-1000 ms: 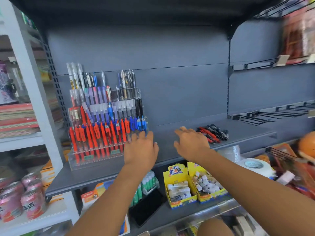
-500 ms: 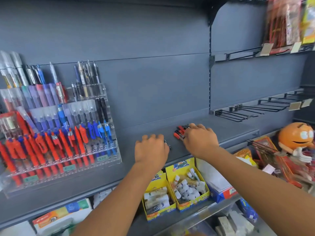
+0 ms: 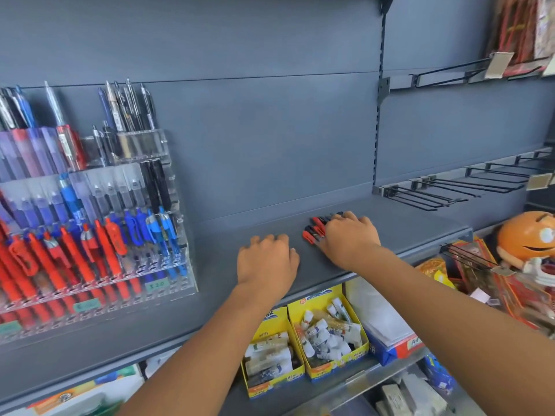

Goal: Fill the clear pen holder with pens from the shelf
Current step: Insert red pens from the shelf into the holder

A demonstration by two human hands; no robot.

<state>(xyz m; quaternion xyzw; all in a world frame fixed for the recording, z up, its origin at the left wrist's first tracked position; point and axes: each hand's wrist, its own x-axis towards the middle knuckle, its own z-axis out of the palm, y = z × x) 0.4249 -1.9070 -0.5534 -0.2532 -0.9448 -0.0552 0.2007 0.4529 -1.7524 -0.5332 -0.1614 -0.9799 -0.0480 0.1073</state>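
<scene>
A tiered clear pen holder (image 3: 168,283) stands at the left of the grey shelf (image 3: 414,217), packed with red, blue, purple and black pens. A small pile of red and black pens (image 3: 313,231) lies on the shelf to its right. My right hand (image 3: 350,239) covers most of that pile, fingers curled down around the pens. My left hand (image 3: 267,261) rests on the bare shelf between the holder and the pile, fingers loosely bent, holding nothing.
Below the shelf's front edge sit two yellow boxes (image 3: 300,316) of small tubes and a blue-edged pack (image 3: 387,340). Black wire hooks (image 3: 435,193) jut from the back panel at the right. An orange figure (image 3: 528,235) and packaged goods crowd the far right.
The view swung right and closer. My right hand reached the loose pens and closed down over them. My left hand left the holder and settled on the shelf.
</scene>
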